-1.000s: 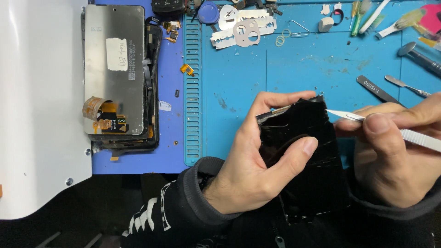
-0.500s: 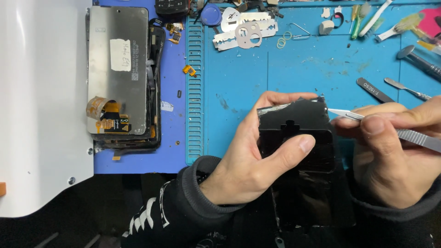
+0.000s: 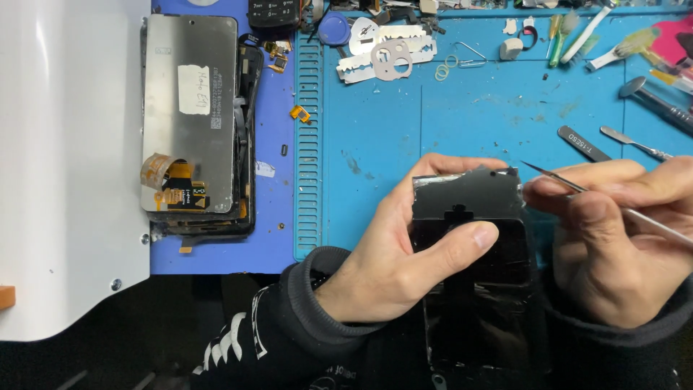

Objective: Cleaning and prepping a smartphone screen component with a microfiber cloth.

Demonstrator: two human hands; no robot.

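Observation:
My left hand (image 3: pixel 404 245) grips a black phone part (image 3: pixel 469 217) with a glossy, film-like sheet hanging below it, thumb pressed across its front and fingers curled behind its top edge. My right hand (image 3: pixel 613 238) holds thin metal tweezers (image 3: pixel 556 179) like a pen, their tip just off the part's upper right corner. Both hands hover over the near edge of a blue work mat (image 3: pixel 404 123).
A stack of phone screens with orange flex cables (image 3: pixel 191 123) lies at the left on a purple mat, beside a white panel (image 3: pixel 65 166). Razor blades and a metal camera plate (image 3: pixel 386 54) lie at the back. More tweezers and a spudger (image 3: pixel 613 141) rest at the right.
The part has tipped so its grey upper face shows more. The tweezers have drawn back slightly from its corner. The view has shifted a little.

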